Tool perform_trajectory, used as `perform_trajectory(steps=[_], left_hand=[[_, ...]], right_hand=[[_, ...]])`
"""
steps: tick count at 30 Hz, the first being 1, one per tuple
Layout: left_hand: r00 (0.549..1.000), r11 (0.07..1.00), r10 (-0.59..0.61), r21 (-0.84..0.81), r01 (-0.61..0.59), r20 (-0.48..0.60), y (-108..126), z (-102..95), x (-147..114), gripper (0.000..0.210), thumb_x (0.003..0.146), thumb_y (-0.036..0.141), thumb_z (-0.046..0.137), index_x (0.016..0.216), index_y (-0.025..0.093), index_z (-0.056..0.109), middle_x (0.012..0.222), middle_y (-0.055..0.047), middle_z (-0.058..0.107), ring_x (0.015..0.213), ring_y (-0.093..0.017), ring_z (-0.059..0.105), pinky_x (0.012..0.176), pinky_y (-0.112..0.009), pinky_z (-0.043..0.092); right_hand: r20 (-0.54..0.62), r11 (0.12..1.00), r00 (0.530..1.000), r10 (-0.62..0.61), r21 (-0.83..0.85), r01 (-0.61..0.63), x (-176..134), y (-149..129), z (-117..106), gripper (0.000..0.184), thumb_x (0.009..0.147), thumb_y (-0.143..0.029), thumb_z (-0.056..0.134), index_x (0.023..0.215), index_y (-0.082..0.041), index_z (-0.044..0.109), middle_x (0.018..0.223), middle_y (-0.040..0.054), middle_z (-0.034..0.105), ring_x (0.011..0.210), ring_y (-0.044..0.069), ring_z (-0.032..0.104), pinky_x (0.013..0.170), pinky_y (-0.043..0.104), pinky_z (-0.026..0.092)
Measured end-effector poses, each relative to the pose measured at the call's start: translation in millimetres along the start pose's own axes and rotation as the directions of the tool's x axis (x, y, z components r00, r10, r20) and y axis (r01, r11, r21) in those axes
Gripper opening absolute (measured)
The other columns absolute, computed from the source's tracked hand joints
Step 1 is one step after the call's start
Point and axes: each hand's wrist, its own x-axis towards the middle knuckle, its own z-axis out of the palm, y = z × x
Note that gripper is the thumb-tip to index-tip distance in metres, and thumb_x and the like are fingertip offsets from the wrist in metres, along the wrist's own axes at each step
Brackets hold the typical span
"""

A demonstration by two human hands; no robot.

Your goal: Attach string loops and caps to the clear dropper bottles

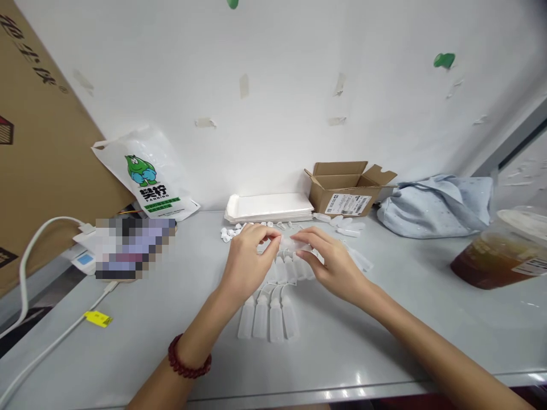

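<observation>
Between my hands lies a small translucent plastic squeeze bottle (290, 245), held sideways above the table. My right hand (331, 262) is closed around its body with thumb and fingers. At its left end, my left hand (250, 259) pinches thumb and forefinger together; the small part between those fingertips is hidden. Below my hands, several similar translucent bottles (276, 322) lie side by side in a row, with thin tubes at their tops. Another row of bottles (282, 270) lies partly under my hands. Small white caps (228, 233) are scattered behind my left hand.
A white stack (271, 206) and an open cardboard box (348, 191) stand against the wall, with loose bottles (348, 223) in front. On the right are a blue cloth bundle (436, 205) and a drink cup (496, 256). A plastic bag (149, 176), blurred device (137, 250) and cables (55, 347) are left.
</observation>
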Motion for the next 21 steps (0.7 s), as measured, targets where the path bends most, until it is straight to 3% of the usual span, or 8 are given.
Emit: perform_trajectory(steps=[5, 11, 16, 21], left_hand=[[0.996, 0.984, -0.076, -0.156, 0.083, 0.053, -1.7, 2.4, 0.2, 0.012, 0.083, 0.022, 0.056, 0.081, 0.02, 0.068, 0.083, -0.001, 0.07, 0.079, -0.016, 0.063, 0.073, -0.026, 0.049], [0.988, 0.956, -0.15, -0.249, 0.154, 0.034, -2.9, 5.6, -0.3, 0.01, 0.079, 0.024, 0.061, 0.079, 0.019, 0.069, 0.081, -0.002, 0.071, 0.076, -0.017, 0.064, 0.073, -0.028, 0.052], [0.982, 0.926, -0.185, -0.329, 0.186, 0.034, 0.2, 6.9, -2.7, 0.011, 0.078, 0.027, 0.064, 0.081, 0.019, 0.071, 0.08, -0.002, 0.071, 0.076, -0.017, 0.065, 0.072, -0.027, 0.054], [0.969, 0.883, -0.236, -0.4, 0.246, 0.073, 4.1, 6.0, -2.8, 0.013, 0.075, 0.029, 0.068, 0.082, 0.019, 0.073, 0.08, -0.002, 0.072, 0.075, -0.017, 0.067, 0.07, -0.027, 0.055]], right_hand=[[-0.013, 1.0, 1.0, -0.007, 0.018, 0.007, -0.5, -0.4, 1.5, 0.023, 0.089, -0.011, 0.048, 0.108, -0.02, 0.057, 0.101, 0.0098, 0.063, 0.087, 0.02, 0.063, 0.073, 0.036, 0.054], [-0.069, 1.0, 0.997, 0.026, 0.008, -0.025, -0.7, 1.8, -2.2, 0.022, 0.09, -0.013, 0.048, 0.107, -0.021, 0.058, 0.104, 0.0097, 0.063, 0.093, 0.021, 0.063, 0.077, 0.037, 0.053], [-0.034, 0.997, 0.998, 0.062, 0.042, -0.06, -0.7, 1.2, -6.8, 0.019, 0.09, -0.014, 0.05, 0.105, -0.02, 0.06, 0.103, 0.009, 0.064, 0.093, 0.02, 0.063, 0.078, 0.035, 0.052], [-0.045, 0.998, 0.999, 0.017, 0.054, -0.015, -3.0, -0.4, -6.3, 0.02, 0.09, -0.013, 0.049, 0.106, -0.02, 0.059, 0.101, 0.0094, 0.064, 0.091, 0.02, 0.062, 0.077, 0.036, 0.053]])
